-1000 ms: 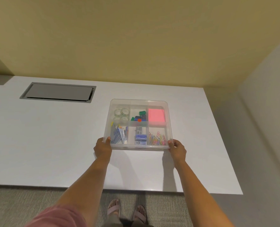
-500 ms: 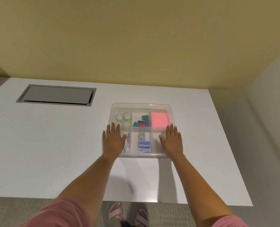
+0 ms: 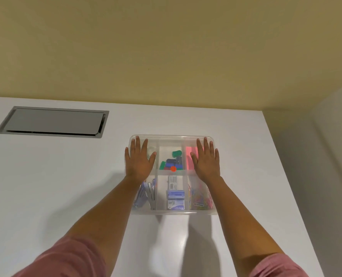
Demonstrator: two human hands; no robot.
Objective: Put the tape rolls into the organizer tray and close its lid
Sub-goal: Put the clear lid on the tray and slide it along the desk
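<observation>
A white bench (image 3: pixel 46 176) stands against a yellowish wall (image 3: pixel 166 47). A grey rectangular hatch (image 3: pixel 52 122) is set flush into its far left part. To the right stands a pale grey side wall (image 3: pixel 336 156). Soft shadows lie across the glossy near edge.

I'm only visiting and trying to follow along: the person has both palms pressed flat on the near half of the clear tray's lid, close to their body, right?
Not quite. The head view shows both palms flat on the lid, but on its far half: the left hand and right hand lie over the back compartments of the organizer tray, fingertips near the far edge. The near compartments are uncovered.
</observation>
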